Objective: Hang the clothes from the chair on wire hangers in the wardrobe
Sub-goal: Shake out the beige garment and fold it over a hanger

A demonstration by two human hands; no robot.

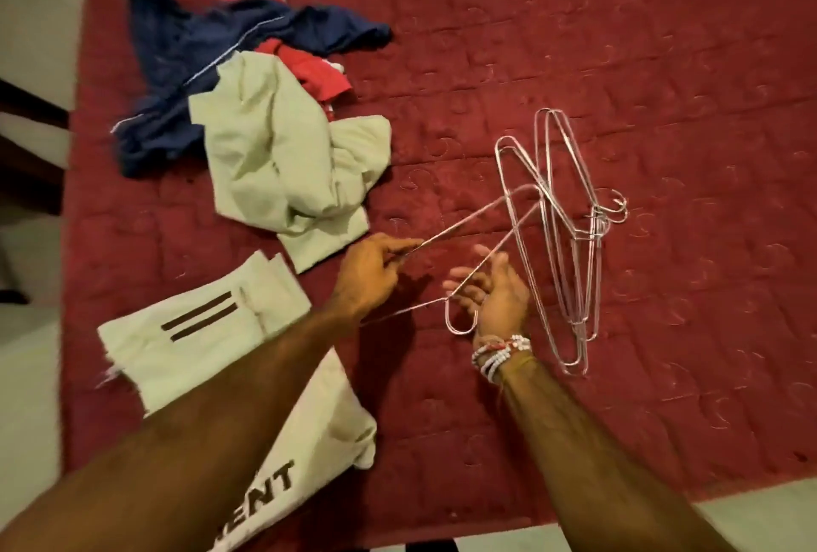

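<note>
One wire hanger is lifted between my hands above the red bedspread. My left hand pinches its lower bar. My right hand grips it near the neck, and the hook curves down beside my wrist. Several more wire hangers lie in a heap just right of my hands. A cream shirt with dark stripes and printed letters lies flat under my left forearm. Another cream garment sits crumpled above it, beside a navy garment and a red one.
The bedspread covers a bed that fills most of the view. Its left edge borders a pale floor and dark furniture. The near edge runs along the bottom right, with pale floor beyond.
</note>
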